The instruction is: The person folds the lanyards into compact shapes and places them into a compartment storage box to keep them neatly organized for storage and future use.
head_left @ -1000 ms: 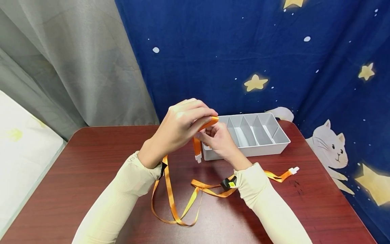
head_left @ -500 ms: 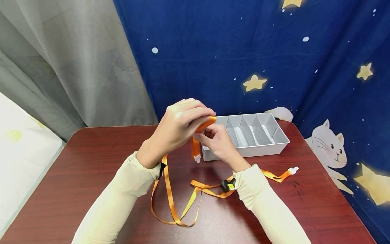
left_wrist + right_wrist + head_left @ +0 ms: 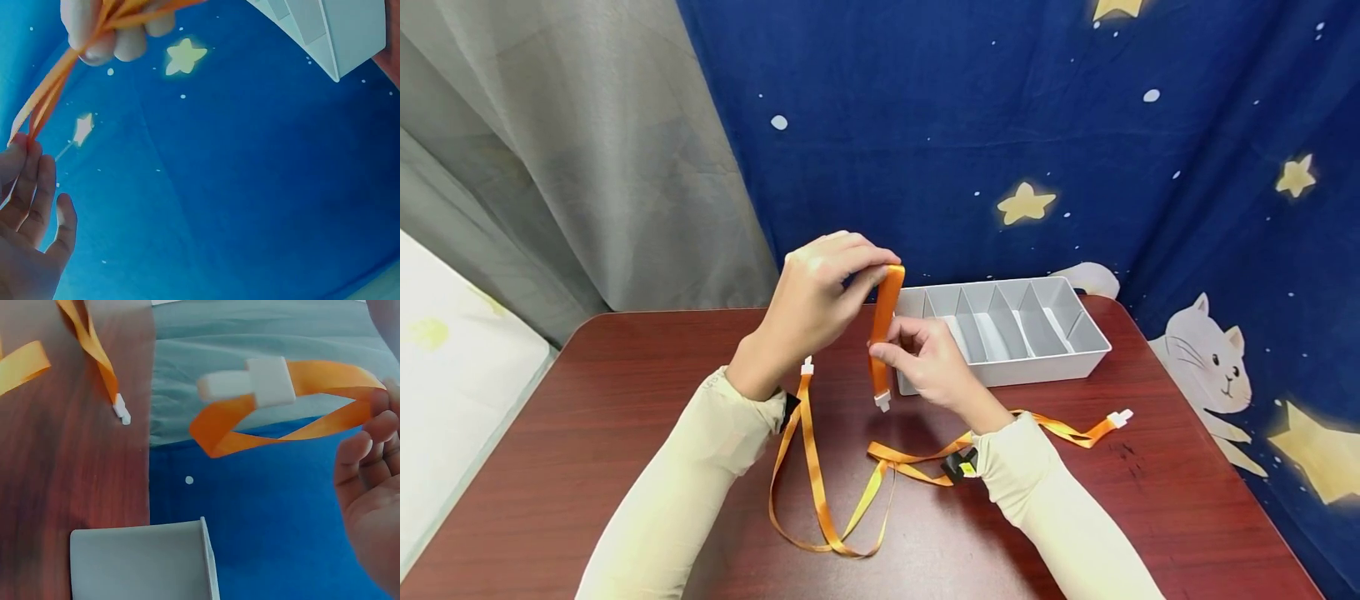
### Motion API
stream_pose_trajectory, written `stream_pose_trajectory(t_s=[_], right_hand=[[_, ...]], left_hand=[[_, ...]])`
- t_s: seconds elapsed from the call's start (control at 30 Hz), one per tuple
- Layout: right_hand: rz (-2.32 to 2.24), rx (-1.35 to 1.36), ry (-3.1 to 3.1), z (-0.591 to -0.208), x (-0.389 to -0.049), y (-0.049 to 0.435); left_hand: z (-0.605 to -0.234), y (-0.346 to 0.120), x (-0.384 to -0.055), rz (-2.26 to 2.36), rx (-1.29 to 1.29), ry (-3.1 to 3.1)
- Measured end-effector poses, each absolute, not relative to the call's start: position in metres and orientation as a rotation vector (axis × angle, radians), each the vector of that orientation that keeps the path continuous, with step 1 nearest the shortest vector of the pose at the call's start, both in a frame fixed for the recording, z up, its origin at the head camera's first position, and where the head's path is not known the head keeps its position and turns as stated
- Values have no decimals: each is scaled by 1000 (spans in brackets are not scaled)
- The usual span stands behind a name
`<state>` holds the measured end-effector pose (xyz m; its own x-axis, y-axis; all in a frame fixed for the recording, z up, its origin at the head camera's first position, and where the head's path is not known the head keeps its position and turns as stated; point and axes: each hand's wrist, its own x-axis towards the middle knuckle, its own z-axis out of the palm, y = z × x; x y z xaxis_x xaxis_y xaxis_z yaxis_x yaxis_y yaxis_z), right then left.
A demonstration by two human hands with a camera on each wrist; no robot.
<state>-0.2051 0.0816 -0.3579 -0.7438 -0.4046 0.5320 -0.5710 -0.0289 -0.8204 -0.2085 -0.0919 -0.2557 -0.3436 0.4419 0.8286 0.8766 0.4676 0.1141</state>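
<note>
An orange lanyard point(image 3: 887, 304) hangs folded in a narrow upright length between the hands, above the table. My left hand point(image 3: 823, 287) pinches its top fold between thumb and fingers. Lower down, my right hand point(image 3: 931, 360) pinches the same strap with thumb and fingertips. A white plastic clip point(image 3: 882, 402) dangles at its bottom end; the right wrist view shows this clip point(image 3: 272, 381) large beside the looped strap. Under the arms, more orange lanyards point(image 3: 816, 475) lie loosely looped, one with a white clip point(image 3: 807, 367) near my left wrist.
Behind my right hand stands a grey divided box point(image 3: 1037, 369) with several slots. Another white clip point(image 3: 1121, 418) on an orange strap lies at the right of the brown table point(image 3: 647, 400). A blue starry curtain point(image 3: 925, 150) hangs behind.
My left hand has risen slightly and shifted left, and my right hand has dropped a little. More of the held strap now shows, straightened between them, and its clip hangs lower.
</note>
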Motion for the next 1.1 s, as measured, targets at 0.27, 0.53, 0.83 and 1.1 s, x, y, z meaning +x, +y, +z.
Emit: stream_pose_trajectory(t_s=[0.27,0.53,0.83,1.1], right_hand=[[1879,1154,-2100,-362,-198,80],[1952,1168,-2111,-363,-191,79],[1940,1196,-2098,-362,-187,82],[1929,1190,-2104,-361,-182,85]], left_hand=[[-265,-101,-217,-793,-960,-2067],[-272,-105,-220,-884,-798,-2209],[-277,-107,-223,-942,-686,-2286],[-282,-109,-227,-1001,-628,-2343]])
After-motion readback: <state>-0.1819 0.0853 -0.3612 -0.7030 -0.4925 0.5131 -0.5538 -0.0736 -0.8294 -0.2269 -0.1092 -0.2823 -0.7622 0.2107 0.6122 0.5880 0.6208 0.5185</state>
